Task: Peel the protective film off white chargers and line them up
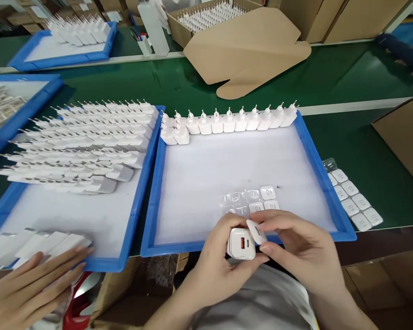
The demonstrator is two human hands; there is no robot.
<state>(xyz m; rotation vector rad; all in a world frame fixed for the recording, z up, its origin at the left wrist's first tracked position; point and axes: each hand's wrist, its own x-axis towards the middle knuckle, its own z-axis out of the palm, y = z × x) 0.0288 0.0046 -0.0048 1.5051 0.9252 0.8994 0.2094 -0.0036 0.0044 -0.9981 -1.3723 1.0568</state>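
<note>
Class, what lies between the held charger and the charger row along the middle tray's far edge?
Head view: a clear plastic sheet with white caps, on the white tray floor.

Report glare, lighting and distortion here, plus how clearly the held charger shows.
In the head view, the white tray lining is brightly lit; the green bench carries soft glare; chargers at left look stretched, probably by the lens; the held charger is clear, its red port distinct.

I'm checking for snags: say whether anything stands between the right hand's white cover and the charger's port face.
Nothing visible does. The right hand holds the white cover, tilted, close beside the charger; the left hand grips the charger with its ports exposed.
</note>
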